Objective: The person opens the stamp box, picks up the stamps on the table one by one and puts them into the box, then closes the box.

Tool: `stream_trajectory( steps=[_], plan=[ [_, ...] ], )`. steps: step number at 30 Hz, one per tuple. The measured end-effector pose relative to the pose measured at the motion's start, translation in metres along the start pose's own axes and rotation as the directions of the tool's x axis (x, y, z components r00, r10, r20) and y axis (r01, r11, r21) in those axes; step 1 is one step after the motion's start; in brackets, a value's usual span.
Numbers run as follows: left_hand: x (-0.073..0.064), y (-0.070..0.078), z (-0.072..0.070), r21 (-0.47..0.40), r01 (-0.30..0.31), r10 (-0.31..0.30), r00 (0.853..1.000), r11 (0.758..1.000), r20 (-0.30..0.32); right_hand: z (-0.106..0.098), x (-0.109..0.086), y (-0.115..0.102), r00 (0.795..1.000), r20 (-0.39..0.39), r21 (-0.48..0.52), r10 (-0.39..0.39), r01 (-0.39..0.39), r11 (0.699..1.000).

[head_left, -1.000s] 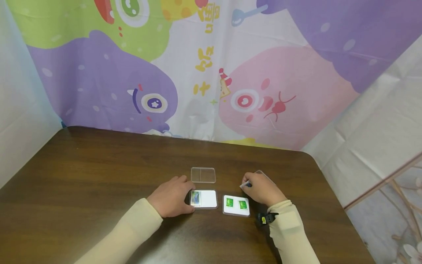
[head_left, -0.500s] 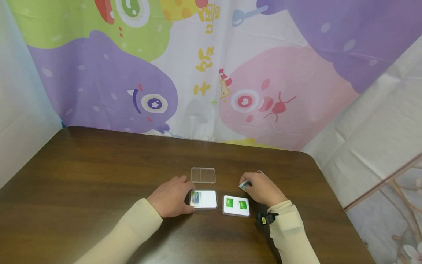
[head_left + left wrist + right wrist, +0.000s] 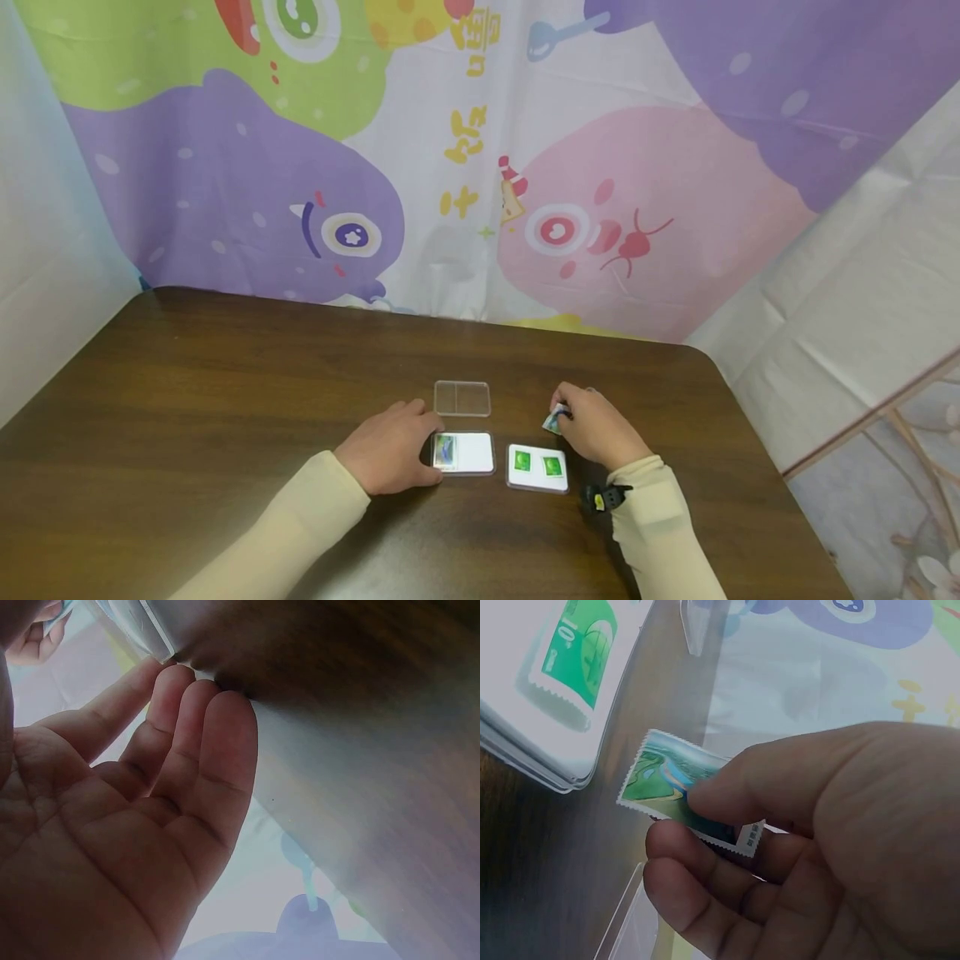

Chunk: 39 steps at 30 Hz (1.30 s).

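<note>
My right hand point(image 3: 596, 423) pinches a postage stamp point(image 3: 675, 780) between thumb and fingers; a green landscape with a blue river shows on it. My left hand point(image 3: 393, 450) holds a clear plastic case point(image 3: 476, 452) at its left end, thumb at the near edge and index finger at the far edge. In that case one stamp point(image 3: 445, 452) lies on the left of a white insert. The left wrist view shows the other fingers point(image 3: 229, 739) loosely extended beside the case. To the right, a second case point(image 3: 537, 481) holds two green stamps point(image 3: 552, 466) on white.
A clear divided lid point(image 3: 472, 400) lies just behind the left case. Partly hidden behind my right hand is another clear plastic piece point(image 3: 634, 922). The brown wooden table point(image 3: 247, 367) ends at a cartoon-printed curtain point(image 3: 450, 275).
The stamp in my right hand has turned from nearly edge-on so its picture side shows more, as the fingers shifted slightly. My left hand and the cases have stayed put.
</note>
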<state>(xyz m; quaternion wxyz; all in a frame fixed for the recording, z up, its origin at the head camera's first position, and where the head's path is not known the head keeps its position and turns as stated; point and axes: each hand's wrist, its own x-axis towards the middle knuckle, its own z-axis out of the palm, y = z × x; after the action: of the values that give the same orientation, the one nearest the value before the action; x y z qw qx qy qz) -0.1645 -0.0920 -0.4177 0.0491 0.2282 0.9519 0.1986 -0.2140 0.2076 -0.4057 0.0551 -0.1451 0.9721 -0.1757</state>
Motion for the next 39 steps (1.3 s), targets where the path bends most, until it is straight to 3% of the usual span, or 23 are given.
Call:
stream_trajectory(
  steps=[17,27,39],
  plan=[
    [-0.0009,-0.0020,0.0014,0.002,0.005,-0.005,1.000,1.000,-0.004,-0.0021,0.0006,-0.0077,0.999,-0.038,0.000,0.010,-0.010,1.000],
    [-0.0007,-0.0017,0.0021,0.007,0.000,0.000,1.000,1.000,-0.008,-0.0015,0.0013,-0.0071,0.998,-0.051,0.048,0.030,-0.028,0.998],
    [0.0007,-0.0003,0.0016,0.012,-0.001,0.001,1.000,1.000,-0.009,0.0005,0.0022,-0.0052,0.998,-0.056,0.005,0.021,-0.020,1.000]
  ],
)
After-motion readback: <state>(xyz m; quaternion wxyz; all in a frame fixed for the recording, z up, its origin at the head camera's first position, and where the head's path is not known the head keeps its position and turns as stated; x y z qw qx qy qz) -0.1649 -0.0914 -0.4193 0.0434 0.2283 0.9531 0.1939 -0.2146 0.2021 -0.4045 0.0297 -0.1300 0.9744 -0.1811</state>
